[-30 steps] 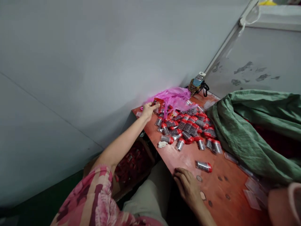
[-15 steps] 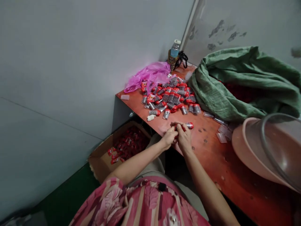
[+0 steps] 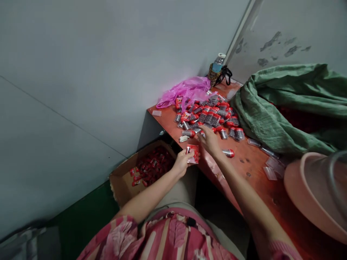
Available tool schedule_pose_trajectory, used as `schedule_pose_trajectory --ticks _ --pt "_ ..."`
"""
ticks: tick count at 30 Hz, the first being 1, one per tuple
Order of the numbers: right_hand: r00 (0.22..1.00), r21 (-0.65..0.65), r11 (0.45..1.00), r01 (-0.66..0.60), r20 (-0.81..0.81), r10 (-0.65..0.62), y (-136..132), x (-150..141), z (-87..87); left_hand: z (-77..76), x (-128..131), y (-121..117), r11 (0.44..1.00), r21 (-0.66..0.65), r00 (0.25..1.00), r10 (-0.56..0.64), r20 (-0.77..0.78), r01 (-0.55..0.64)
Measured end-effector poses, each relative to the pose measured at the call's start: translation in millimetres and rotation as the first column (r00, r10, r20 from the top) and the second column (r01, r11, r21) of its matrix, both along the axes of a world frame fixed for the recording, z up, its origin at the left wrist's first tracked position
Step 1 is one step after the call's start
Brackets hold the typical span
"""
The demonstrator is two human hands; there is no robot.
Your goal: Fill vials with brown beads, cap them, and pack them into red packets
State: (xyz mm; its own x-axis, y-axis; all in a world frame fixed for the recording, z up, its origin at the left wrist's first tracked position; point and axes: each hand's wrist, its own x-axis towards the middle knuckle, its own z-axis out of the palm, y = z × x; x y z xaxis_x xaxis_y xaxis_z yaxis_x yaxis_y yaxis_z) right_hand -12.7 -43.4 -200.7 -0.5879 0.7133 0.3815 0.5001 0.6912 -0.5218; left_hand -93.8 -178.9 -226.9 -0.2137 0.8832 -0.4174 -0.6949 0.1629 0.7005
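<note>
My left hand (image 3: 183, 163) is closed on a small red printed packet (image 3: 192, 153), held just off the table's front edge. Over the near edge of a pile of small clear containers with red caps (image 3: 210, 116) reaches my right hand (image 3: 208, 140). Its fingers are stretched out at the nearest containers; whether they touch one I cannot tell. A single red-capped container (image 3: 228, 153) lies apart, beside my right forearm. Left of the right hand are a crumpled white scrap (image 3: 184, 138) and another red-capped container (image 3: 188, 133).
Below the table's left side, a cardboard box (image 3: 120, 180) holds many red packets. A pink plastic bag (image 3: 187, 90) lies behind the pile, near a bottle (image 3: 218, 63). To the right are a green cloth sack (image 3: 260, 126), clear plastic pieces (image 3: 271, 171) and a pink basin (image 3: 298, 184).
My hands, together before, have come apart. The left now shows the red packet off the table edge; the right has moved forward to the pile. The view has shifted left.
</note>
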Motion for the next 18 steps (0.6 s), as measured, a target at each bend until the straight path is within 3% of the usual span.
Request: schedule_pose_trajectory --ticks 2,5,10,12,14,18 --pt "0.978 0.147 0.986 -0.075 0.204 0.044 19.5 -29.9 -0.2 2.8 -13.8 -8.2 0.999 -0.026 0.999 0.024 0.040 -0.023" --pt "0.926 0.289 0.948 -0.130 0.378 0.011 38.4 -67.5 -0.6 6.5 -30.4 -16.6 0.998 -0.018 0.995 0.067 0.078 -0.065" --pt "0.826 0.331 0.908 -0.258 0.563 0.030 59.2 -92.4 -2.1 6.5 -52.1 -14.9 0.993 0.008 0.989 0.116 0.096 -0.118" --pt "0.836 0.346 0.904 -0.251 0.548 0.022 61.5 -90.3 -2.0 3.9 -57.9 -11.2 0.992 0.019 0.987 0.125 0.100 -0.128" --pt "0.895 0.395 0.901 -0.182 0.445 -0.014 55.5 -83.0 -0.3 0.9 -61.7 -7.6 0.991 0.033 0.986 0.127 0.107 -0.131" --pt "0.975 0.430 0.898 -0.092 0.222 -0.007 13.3 -55.9 4.6 -2.5 -62.9 -2.3 0.991 0.060 0.978 0.106 0.179 -0.118"
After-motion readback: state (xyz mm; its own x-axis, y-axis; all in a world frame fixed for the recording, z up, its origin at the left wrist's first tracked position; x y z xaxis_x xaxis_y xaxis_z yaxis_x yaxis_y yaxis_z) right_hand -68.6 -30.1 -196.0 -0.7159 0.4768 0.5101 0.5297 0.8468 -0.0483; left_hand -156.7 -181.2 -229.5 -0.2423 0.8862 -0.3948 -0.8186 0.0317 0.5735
